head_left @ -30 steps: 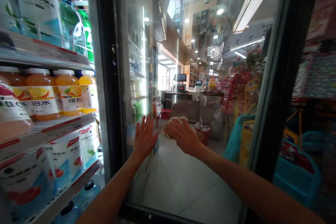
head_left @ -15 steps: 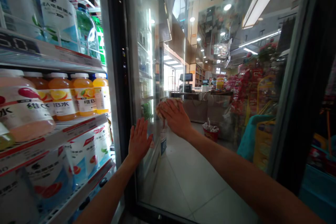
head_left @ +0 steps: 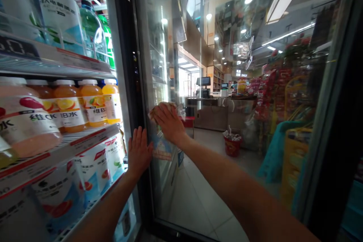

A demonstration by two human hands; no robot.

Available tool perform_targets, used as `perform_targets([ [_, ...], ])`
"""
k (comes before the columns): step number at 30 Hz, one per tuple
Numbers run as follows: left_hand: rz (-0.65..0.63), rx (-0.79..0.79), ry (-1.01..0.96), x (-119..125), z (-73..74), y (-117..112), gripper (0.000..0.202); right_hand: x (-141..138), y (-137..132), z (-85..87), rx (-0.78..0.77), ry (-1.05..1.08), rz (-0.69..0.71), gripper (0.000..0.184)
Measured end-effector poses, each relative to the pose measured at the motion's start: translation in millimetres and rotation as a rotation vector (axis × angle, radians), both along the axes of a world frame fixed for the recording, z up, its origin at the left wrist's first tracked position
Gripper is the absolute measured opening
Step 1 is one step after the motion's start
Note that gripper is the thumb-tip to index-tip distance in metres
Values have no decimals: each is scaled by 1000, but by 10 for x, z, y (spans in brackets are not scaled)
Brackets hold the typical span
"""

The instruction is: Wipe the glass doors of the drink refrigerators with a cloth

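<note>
A tall glass door [head_left: 215, 181] in a black frame [head_left: 130, 64] stands open beside a lit drinks cooler. My right hand [head_left: 170, 123] presses a crumpled, light-coloured cloth [head_left: 157, 111] against the glass, near its hinge-side edge. The palm covers most of the cloth. Lower and to the left, my left hand [head_left: 139, 153] lies flat with fingers stretched upward over the black frame at the door's edge, holding nothing.
To the left, cooler shelves [head_left: 93, 136] carry orange drink bottles [head_left: 68, 107] and large white-labelled bottles [head_left: 59, 15]. Through the glass show a counter [head_left: 212, 115], a red bin [head_left: 232, 143], a turquoise stool [head_left: 276, 151] and red packaged goods [head_left: 266, 94].
My right hand has slid left across the glass with the cloth. My left hand has shifted slightly left, onto the black frame. The view has turned a little.
</note>
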State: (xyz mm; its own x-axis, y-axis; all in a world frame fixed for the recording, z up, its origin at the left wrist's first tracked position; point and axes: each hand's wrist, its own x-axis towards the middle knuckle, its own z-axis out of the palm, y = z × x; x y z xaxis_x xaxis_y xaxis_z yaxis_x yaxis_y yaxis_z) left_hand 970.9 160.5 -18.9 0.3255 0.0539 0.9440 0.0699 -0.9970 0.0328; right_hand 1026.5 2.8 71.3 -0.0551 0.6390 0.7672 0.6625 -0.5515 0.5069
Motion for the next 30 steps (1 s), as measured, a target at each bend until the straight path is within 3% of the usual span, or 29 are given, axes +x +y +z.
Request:
perform_targets([
  [4, -4, -12, -23, -18, 28, 40, 56, -17, 31, -333, -235, -46, 72, 39],
  [6, -7, -3, -31, -21, 37, 40, 56, -14, -31, -348, -207, -21, 53, 40],
  [10, -17, 6, -57, 18, 59, -64, 57, -30, -289, -220, -32, 12, -34, 45],
  [15, -73, 40, -68, 114, 114, -337, 57, -70, -730, -346, -175, -26, -11, 44],
  [19, -109, 36, -68, 164, 152, -548, 58, -75, -967, -355, 20, -10, -103, 49],
  [21, -127, 29, -67, 172, 158, -636, 58, -95, -1068, -453, 23, -6, -124, 51],
  [25, -152, 74, -75, 176, 137, -787, 58, -131, -1295, -710, -161, -20, -97, 51],
  [27, -160, 100, -76, 183, 114, -866, 59, -124, -1392, -660, -99, -16, -120, 51],
  [30, -189, 106, -71, 196, 82, -1005, 60, -103, -1499, -458, 117, 13, -196, 50],
])
